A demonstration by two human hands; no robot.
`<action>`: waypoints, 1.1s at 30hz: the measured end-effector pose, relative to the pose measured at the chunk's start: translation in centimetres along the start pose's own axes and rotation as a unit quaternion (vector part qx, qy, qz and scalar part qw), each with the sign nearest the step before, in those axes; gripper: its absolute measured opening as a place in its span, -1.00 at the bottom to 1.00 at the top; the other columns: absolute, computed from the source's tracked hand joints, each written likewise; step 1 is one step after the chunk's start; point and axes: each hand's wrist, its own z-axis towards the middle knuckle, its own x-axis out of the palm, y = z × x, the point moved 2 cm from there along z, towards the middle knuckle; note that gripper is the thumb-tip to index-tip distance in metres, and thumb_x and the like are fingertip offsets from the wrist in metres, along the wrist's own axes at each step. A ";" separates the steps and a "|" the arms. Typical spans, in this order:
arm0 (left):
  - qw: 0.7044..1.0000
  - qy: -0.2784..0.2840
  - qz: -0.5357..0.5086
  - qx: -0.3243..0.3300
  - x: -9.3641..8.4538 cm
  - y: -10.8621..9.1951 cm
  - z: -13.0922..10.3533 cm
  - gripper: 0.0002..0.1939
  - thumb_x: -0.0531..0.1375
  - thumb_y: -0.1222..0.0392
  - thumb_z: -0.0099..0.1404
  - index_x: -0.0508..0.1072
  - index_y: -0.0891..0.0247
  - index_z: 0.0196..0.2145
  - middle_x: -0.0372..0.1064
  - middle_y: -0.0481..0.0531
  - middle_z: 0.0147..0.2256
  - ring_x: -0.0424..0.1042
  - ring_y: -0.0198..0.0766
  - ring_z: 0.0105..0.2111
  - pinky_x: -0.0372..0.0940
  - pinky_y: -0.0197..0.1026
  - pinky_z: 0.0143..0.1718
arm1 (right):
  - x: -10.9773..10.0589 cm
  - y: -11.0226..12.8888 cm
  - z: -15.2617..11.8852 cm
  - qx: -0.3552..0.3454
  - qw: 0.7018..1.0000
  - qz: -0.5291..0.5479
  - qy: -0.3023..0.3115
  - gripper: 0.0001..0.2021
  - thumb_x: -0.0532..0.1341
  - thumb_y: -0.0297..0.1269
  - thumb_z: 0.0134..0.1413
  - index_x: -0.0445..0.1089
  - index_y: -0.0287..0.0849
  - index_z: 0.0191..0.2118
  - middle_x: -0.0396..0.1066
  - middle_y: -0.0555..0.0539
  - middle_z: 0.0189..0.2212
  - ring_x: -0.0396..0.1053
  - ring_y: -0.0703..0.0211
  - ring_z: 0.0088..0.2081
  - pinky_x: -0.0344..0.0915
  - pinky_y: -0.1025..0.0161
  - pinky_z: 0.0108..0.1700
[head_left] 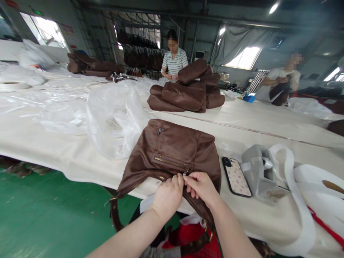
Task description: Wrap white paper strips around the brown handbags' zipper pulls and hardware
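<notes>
Apparently grips the brown bag point(177, 141) near a zipper point(161, 177) with curled left hand point(170, 193) and pinching right hand point(201, 186), just below frame centre, resting it across the table point(67, 148), probably for steadiness.

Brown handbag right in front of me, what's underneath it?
The brown handbag lies mostly on the cream-coloured table, its strap hanging past the near edge. Anything else beneath its body is covered and can't be seen.

Bag workshop, prob. factory: long bench point(266, 116) w/ stacked brn bags point(185, 96), hanging rack point(143, 53) behind, co-workers point(174, 62), grn floor point(53, 211).
</notes>
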 end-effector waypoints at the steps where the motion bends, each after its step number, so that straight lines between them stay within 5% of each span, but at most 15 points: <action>1: 1.000 -0.006 -0.004 -0.001 0.2 0.0 -0.1 -0.61 -0.04 0.41 0.32 0.25 0.46 0.10 0.40 0.24 -0.26 0.48 -0.03 -0.31 0.36 -0.10 -0.36 | 0.0 -0.1 0.0 -0.001 1.000 0.003 -0.001 -0.68 0.24 -0.02 -0.02 0.37 -0.21 -0.50 0.35 0.06 -0.70 0.17 0.42 -0.75 -0.01 0.47 -0.75; 7: 0.986 -0.039 -0.151 -0.061 0.0 0.5 -0.4 -0.72 -0.07 0.35 0.36 0.26 0.33 -0.01 0.45 0.18 -0.25 0.48 -0.06 -0.27 0.29 -0.11 -0.25 | 0.1 -0.4 -0.3 -0.027 1.000 0.010 -0.001 -0.72 0.22 -0.07 -0.01 0.30 -0.18 -0.52 0.33 0.09 -0.68 0.21 0.42 -0.71 0.09 0.46 -0.67; 12: 0.918 -0.021 -0.369 -0.147 -1.1 0.9 0.2 -0.88 -0.02 0.28 0.36 0.29 0.23 -0.29 0.31 -0.01 -0.49 0.37 -0.22 -0.46 0.16 -0.23 -0.38 | 0.1 -0.4 -0.5 -0.050 0.999 0.002 -0.011 -0.71 0.23 -0.07 -0.01 0.27 -0.16 -0.54 0.30 0.11 -0.68 0.21 0.40 -0.69 0.12 0.43 -0.64; 15: 0.770 0.050 -0.600 -0.209 -1.3 0.9 0.7 -0.84 0.05 0.21 0.31 0.23 0.24 -0.44 0.08 -0.16 -0.60 0.09 -0.42 -0.64 0.00 -0.35 -0.57 | 0.1 -0.3 -0.6 -0.049 0.999 -0.005 -0.019 -0.70 0.23 -0.05 -0.02 0.28 -0.16 -0.54 0.29 0.10 -0.69 0.22 0.39 -0.69 0.13 0.43 -0.63; 18: 0.591 0.166 -0.751 -0.242 -1.2 1.1 1.0 -0.80 0.10 0.12 0.28 0.21 0.25 -0.44 -0.09 -0.26 -0.63 -0.21 -0.52 -0.73 -0.24 -0.41 -0.70 | 0.2 -0.2 -0.6 -0.056 0.998 -0.013 -0.023 -0.69 0.22 -0.01 -0.01 0.32 -0.17 -0.52 0.29 0.10 -0.68 0.23 0.38 -0.68 0.15 0.43 -0.63; 22: 0.327 0.294 -0.863 -0.250 -1.4 1.8 0.8 -0.85 0.06 0.27 0.28 0.22 0.28 -0.46 -0.20 -0.27 -0.65 -0.28 -0.54 -0.75 -0.34 -0.47 -0.74 | 0.4 -0.5 -0.4 -0.055 0.997 -0.032 -0.034 -0.63 0.19 0.08 0.02 0.35 -0.17 -0.49 0.31 0.08 -0.67 0.24 0.35 -0.67 0.15 0.42 -0.64; 25: 0.206 0.344 -0.891 -0.215 -1.4 1.6 0.4 -0.83 0.03 0.35 0.27 0.25 0.32 -0.49 -0.24 -0.27 -0.67 -0.25 -0.53 -0.76 -0.29 -0.50 -0.76 | 0.4 -0.7 -0.2 -0.048 0.997 -0.059 -0.032 -0.58 0.16 0.14 0.04 0.33 -0.15 -0.53 0.28 0.08 -0.69 0.24 0.31 -0.66 0.15 0.39 -0.63; 26: 0.195 0.351 -0.893 -0.204 -1.1 1.2 0.2 -0.83 0.03 0.35 0.27 0.26 0.33 -0.50 -0.22 -0.26 -0.68 -0.23 -0.53 -0.77 -0.27 -0.50 -0.76 | 0.4 -0.8 -0.2 -0.051 0.996 -0.070 -0.030 -0.56 0.15 0.15 0.04 0.30 -0.15 -0.55 0.26 0.08 -0.70 0.23 0.30 -0.66 0.14 0.38 -0.63; 28: 0.233 0.355 -0.882 -0.206 -0.2 0.1 -0.2 -0.78 0.03 0.24 0.29 0.29 0.32 -0.50 -0.11 -0.23 -0.71 -0.13 -0.50 -0.78 -0.17 -0.46 -0.76 | 0.3 -0.9 0.0 -0.072 0.993 -0.092 -0.033 -0.55 0.14 0.15 0.06 0.25 -0.13 -0.59 0.22 0.08 -0.71 0.21 0.29 -0.64 0.14 0.36 -0.59; 30: 0.352 0.326 -0.848 -0.223 1.0 -0.8 -0.7 -0.64 -0.01 0.04 0.32 0.35 0.33 -0.49 0.13 -0.09 -0.69 0.10 -0.40 -0.75 0.02 -0.38 -0.71 | 0.2 -1.0 0.0 -0.095 0.989 -0.106 -0.041 -0.55 0.14 0.13 0.08 0.22 -0.13 -0.61 0.20 0.08 -0.71 0.20 0.28 -0.61 0.16 0.35 -0.54; 33: 0.610 0.207 -0.744 -0.180 0.9 -0.6 -1.8 -0.53 0.01 -0.13 0.30 0.43 0.35 -0.42 0.39 0.09 -0.53 0.37 -0.24 -0.54 0.26 -0.23 -0.48 | 0.2 -1.2 -0.1 -0.083 0.991 -0.094 -0.039 -0.56 0.12 0.14 0.09 0.28 -0.12 -0.56 0.20 0.08 -0.71 0.19 0.26 -0.62 0.15 0.34 -0.56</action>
